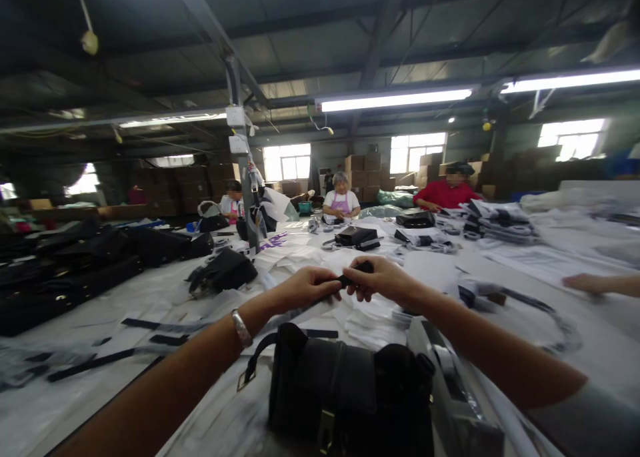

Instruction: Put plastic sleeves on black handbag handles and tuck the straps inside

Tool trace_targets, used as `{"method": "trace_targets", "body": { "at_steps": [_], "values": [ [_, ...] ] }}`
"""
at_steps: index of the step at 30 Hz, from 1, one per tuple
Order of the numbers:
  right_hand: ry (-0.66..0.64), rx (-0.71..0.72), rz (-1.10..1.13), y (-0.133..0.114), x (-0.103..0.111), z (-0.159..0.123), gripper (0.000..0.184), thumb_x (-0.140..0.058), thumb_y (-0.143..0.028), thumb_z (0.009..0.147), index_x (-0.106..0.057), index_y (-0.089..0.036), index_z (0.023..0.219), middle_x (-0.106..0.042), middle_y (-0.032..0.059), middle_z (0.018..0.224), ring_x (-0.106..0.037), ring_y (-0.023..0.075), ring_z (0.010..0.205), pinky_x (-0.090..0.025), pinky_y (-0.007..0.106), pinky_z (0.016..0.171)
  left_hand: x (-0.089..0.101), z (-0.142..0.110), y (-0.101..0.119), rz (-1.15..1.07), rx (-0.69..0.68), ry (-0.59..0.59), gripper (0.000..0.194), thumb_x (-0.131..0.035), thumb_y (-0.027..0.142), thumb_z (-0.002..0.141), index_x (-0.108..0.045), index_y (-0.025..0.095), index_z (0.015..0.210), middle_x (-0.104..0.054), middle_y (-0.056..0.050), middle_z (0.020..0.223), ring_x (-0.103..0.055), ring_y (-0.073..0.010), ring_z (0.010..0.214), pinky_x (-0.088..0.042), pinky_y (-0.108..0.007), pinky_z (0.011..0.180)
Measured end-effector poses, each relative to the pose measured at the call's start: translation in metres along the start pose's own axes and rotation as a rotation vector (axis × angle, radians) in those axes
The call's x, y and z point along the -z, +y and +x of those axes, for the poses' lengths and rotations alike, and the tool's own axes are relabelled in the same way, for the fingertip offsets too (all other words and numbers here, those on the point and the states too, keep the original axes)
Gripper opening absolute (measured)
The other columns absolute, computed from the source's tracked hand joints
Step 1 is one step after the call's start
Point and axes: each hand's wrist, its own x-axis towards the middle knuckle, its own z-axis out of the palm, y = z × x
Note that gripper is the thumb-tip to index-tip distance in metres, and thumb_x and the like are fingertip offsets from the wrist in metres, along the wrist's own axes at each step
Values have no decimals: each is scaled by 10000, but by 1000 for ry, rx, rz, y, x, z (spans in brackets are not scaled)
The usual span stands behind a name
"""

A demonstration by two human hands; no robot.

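Both my hands meet above a black handbag, pinching a short length of black strap [345,281] between them. My left hand [316,287], with a silver bracelet on its wrist, grips the lower end with thumb and fingers. My right hand [381,278] is closed around the upper end, where a dark piece shows above the fingers. The rest of the strap is partly hidden and blurred. Below them stands the black handbag [345,383], with a gold-coloured clasp [327,430] in front and a side strap ending in a buckle [247,380].
Black bags [65,263] are heaped at the left. Plastic-wrapped straps [100,362] lie across the table [90,313]. A metal post [243,197] rises left of centre. Several co-workers sit opposite; another person's hand [590,283] reaches in from the right.
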Motion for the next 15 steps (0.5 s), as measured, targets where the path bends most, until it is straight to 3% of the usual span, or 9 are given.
{"method": "trace_targets", "body": {
  "at_steps": [5, 9, 12, 15],
  "values": [
    [220, 33, 160, 6, 18, -59, 519, -560, -673, 831, -626, -161, 891, -711, 63, 771, -658, 135, 595, -527, 230, 538, -27, 4, 35, 6, -40, 103, 399, -547, 461, 900, -697, 155, 1107, -619, 1, 665, -503, -127, 593, -395, -234, 571],
    [490, 38, -82, 35, 20, -126, 433, -594, -582, 841, -674, -190, 1005, -722, 67, 855, -692, 200, 741, -566, 301, 675, -42, 5, 46, 143, -116, 44, 376, -617, 439, 862, -717, 239, 1165, -728, -40, 891, -614, -184, 764, -458, -265, 691],
    [502, -55, -190, 67, 3, -164, 383, -621, -451, 851, -671, -246, 1172, -706, 73, 1122, -680, 253, 969, -552, 352, 853, -57, 7, 48, 219, -151, -58, 321, -608, 407, 877, -741, 260, 1130, -740, -41, 929, -638, -195, 818, -471, -257, 736],
    [448, -56, -62, 92, -18, -178, 439, -600, -372, 875, -603, -254, 1299, -624, 73, 1303, -617, 273, 1128, -534, 366, 911, -70, 10, 50, 263, -166, -115, 326, -575, 405, 905, -728, 269, 1159, -735, -45, 947, -651, -193, 837, -475, -249, 763]
  ]
}}
